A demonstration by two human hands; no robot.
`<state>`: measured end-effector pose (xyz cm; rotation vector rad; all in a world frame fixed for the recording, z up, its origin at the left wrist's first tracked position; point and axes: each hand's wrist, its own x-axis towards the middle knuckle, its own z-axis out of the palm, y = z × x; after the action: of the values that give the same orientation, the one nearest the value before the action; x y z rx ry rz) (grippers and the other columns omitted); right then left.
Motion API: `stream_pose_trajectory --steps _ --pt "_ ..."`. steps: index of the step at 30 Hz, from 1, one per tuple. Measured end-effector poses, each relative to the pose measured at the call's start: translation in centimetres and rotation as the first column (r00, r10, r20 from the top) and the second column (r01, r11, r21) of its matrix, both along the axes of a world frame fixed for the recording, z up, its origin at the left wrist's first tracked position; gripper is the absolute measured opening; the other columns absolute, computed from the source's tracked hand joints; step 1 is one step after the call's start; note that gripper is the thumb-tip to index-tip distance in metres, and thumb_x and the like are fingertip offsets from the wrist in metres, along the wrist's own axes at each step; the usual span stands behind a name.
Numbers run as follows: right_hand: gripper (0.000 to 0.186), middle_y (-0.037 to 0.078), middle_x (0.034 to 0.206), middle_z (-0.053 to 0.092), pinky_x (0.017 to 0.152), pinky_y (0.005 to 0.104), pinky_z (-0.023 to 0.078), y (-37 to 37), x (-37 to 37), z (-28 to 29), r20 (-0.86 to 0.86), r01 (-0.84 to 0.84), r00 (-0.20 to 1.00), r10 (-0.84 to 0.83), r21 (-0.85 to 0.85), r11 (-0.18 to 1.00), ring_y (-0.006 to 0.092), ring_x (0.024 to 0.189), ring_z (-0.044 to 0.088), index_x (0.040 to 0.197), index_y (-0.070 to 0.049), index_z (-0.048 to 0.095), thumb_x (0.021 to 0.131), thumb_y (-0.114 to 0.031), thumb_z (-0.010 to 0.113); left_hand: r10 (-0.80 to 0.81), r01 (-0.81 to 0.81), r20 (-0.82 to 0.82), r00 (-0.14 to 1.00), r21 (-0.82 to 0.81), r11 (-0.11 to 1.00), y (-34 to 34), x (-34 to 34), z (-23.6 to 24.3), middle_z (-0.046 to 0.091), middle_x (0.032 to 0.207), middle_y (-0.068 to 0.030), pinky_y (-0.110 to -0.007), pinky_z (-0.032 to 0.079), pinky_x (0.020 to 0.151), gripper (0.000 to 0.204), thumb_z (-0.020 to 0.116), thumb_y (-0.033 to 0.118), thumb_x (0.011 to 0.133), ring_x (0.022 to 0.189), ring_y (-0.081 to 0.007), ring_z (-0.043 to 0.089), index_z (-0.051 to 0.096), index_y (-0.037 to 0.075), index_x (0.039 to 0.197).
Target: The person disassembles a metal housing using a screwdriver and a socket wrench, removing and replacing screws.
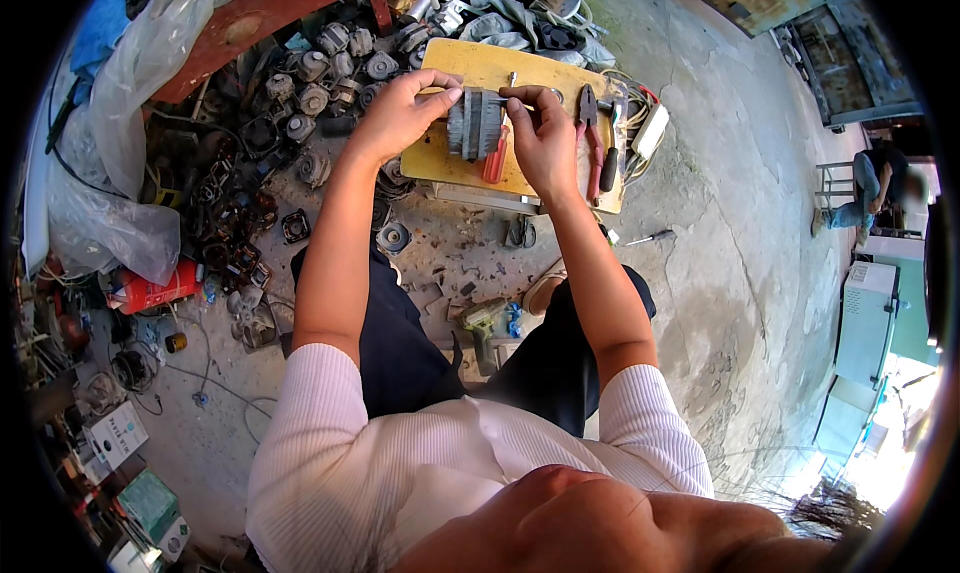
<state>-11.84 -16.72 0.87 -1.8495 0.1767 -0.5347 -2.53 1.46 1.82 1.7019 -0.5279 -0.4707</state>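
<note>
A grey, finned electric motor [474, 128] with a dark band round its middle is held over a small yellow-topped bench. My left hand [405, 118] is closed on its left end, thumb and fingers pinching there. At the other end my right hand [545, 143] has thumb and forefinger closed on the thin shaft that sticks out. Just below the motor lies a red-handled screwdriver [495, 161]. Pliers with red handles [592, 148] rest to the right of my right hand, beside a black-handled tool [610, 168]. My fingers partly cover both motor ends.
The yellow bench top [460, 63] stands before my knees. A white power strip [652, 131] with cables is at its right edge. Several used motors [312, 100] are heaped on the left. A green cordless drill [483, 328] is between my feet. Another person [870, 188] sits far right.
</note>
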Motion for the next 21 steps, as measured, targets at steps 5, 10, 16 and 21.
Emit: stream_pose_trajectory --steps 5,10,16,21 --pt "0.013 0.013 0.098 0.07 0.077 0.029 0.052 0.0 0.1 -1.1 0.035 -0.03 0.999 0.029 0.03 0.999 0.0185 0.089 0.069 0.105 0.002 0.056 0.098 -0.008 0.055 0.081 -0.106 0.231 0.97 0.099 0.989 -0.4 -0.1 -2.2 0.067 0.113 -0.0071 -0.03 0.047 0.088 0.026 0.052 0.025 0.102 0.097 -0.015 0.062 0.059 0.002 0.111" --pt "0.012 0.014 0.099 0.067 0.08 0.0294 0.054 0.0 0.7 -1.9 0.091 -0.06 0.996 0.021 0.45 0.891 0.0192 0.094 0.069 0.104 0.002 0.048 0.099 -0.007 0.053 0.287 -0.315 0.33 0.899 0.032 0.949 -2.2 -1.8 -2.1 0.067 0.111 -0.0103 -0.033 0.047 0.089 0.024 0.047 0.025 0.104 0.1 -0.0217 0.063 0.054 0.003 0.11" --pt "0.014 0.009 0.1 0.067 0.081 0.0255 0.053 0.1 0.3 -1.1 0.01 -0.034 0.999 0.032 0.224 0.974 0.0142 0.093 0.067 0.104 0.001 0.053 0.096 -0.008 0.061 0.435 -0.409 0.228 0.871 -0.151 0.9 -3.9 -2.7 -3.5 0.066 0.107 -0.0113 -0.035 0.048 0.084 0.023 0.051 0.025 0.102 0.096 -0.0238 0.062 0.052 0.004 0.111" --pt "0.011 0.005 0.096 0.068 0.08 0.024 0.052 0.8 0.0 -0.3 0.041 0.024 0.999 -0.025 0.03 0.999 0.0098 0.087 0.065 0.1 -0.001 0.059 0.092 -0.004 0.065 0.503 -0.462 0.215 0.837 -0.215 0.86 -4.5 -2.5 -4.4 0.066 0.106 -0.0118 -0.035 0.047 0.084 0.021 0.054 0.024 0.101 0.096 -0.0245 0.063 0.055 0.004 0.109"
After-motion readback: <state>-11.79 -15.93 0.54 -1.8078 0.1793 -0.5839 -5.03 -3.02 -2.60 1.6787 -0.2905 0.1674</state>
